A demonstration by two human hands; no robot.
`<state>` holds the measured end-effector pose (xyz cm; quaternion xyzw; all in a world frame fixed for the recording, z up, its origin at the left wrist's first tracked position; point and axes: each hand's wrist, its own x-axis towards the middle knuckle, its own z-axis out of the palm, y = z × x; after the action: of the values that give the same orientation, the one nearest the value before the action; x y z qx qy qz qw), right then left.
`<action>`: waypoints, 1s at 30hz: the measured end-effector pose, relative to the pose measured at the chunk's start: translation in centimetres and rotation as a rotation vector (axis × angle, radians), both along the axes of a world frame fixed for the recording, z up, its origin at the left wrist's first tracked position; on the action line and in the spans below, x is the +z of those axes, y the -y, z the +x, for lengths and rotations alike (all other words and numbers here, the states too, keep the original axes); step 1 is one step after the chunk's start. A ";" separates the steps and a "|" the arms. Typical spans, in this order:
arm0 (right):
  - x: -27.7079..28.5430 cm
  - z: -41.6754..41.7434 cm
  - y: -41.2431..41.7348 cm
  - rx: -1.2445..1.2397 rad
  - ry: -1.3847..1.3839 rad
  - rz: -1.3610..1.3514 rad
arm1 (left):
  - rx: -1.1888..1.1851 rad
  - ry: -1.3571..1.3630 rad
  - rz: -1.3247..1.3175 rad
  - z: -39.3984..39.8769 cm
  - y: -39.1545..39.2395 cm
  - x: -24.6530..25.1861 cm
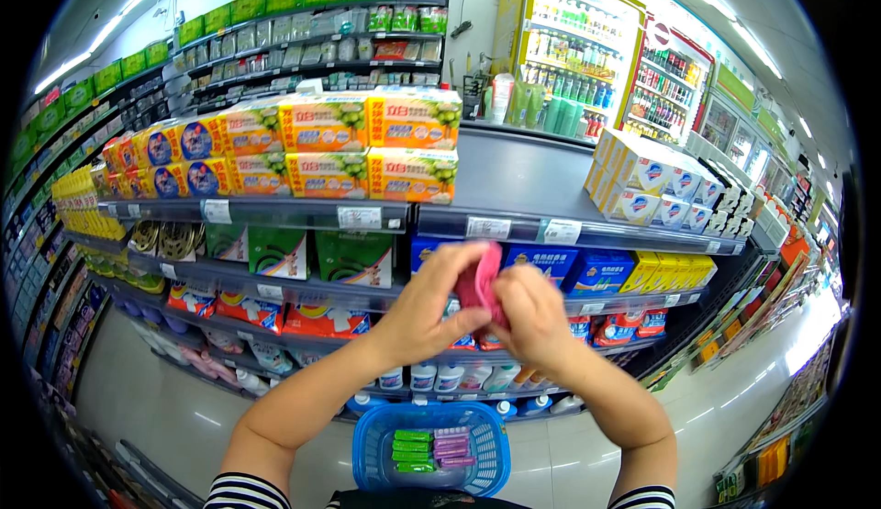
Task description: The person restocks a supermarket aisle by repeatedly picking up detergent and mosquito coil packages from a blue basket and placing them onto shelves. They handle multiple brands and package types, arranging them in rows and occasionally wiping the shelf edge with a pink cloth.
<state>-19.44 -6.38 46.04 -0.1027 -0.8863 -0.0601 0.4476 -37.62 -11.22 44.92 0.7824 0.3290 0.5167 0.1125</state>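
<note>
Both hands hold a folded pink cloth (480, 282) in front of the shelf unit. My left hand (430, 299) grips its left side with thumb and fingers, while my right hand (533, 309), slightly blurred, closes on its right side. Behind the cloth are price labels on the edge of the top shelf (509, 227) and blue boxes (542, 261) on the shelf below. Orange and yellow boxed soap packs (413, 175) are stacked two high to the left, and white soap boxes (637, 178) stand to the right. Part of the cloth is hidden by my fingers.
A blue plastic basket (363, 450) with green and purple packets (413, 446) is below my hands, close to my body. Lower shelves hold red bags (327, 320) and bottles (449, 377). Drinks fridges (578, 48) stand behind the shelf unit; an aisle runs along the right.
</note>
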 end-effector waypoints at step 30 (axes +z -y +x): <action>-49.0 -3.1 15.7 0.500 1.280 -1.493 | 0.276 -0.378 -1.732 -6.5 27.5 -45.8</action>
<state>-22.58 -22.04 -2.95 -0.1164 -0.7669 0.5606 -0.2900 -44.09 -38.69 -0.87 0.4487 0.7078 -0.0410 0.5442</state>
